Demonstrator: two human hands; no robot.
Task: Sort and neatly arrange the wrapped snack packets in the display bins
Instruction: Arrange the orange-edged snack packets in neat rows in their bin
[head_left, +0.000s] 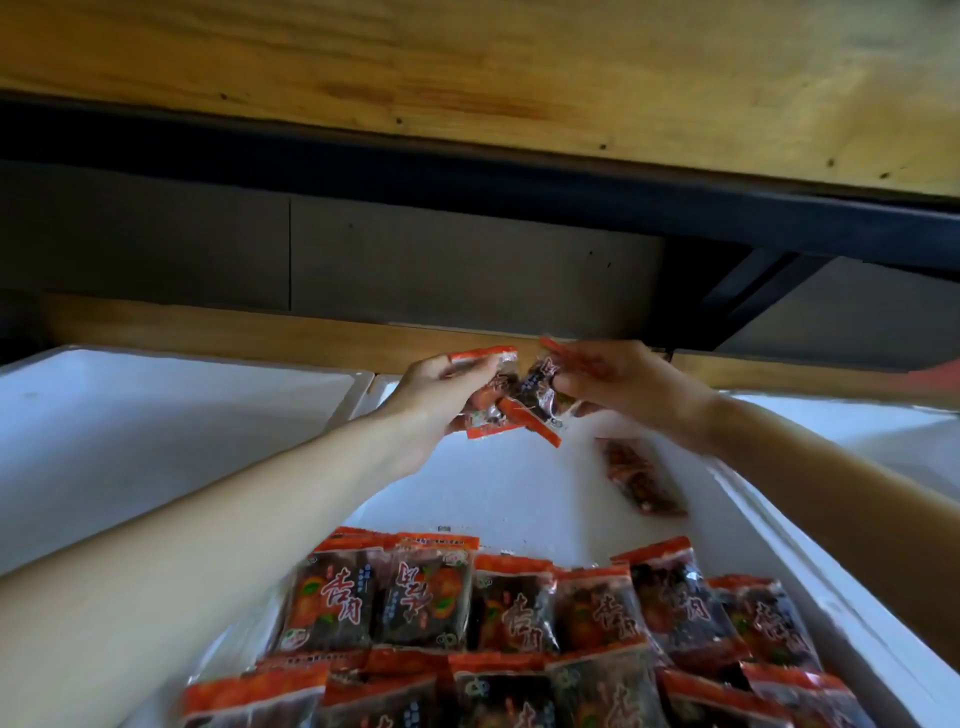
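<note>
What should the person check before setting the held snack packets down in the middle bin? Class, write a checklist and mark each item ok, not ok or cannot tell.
1. Left hand grips the bunched packets: ok.
2. Right hand pinches the dark packet: ok.
3. Count of the bunched packets: cannot tell, they overlap.
4. Bare floor of the middle bin free behind the packet rows: ok.
5. Packet rows straight: not ok, the right-end ones tilt.
6. Loose packet tidied: not ok, it lies askew near the bin's right wall.
</note>
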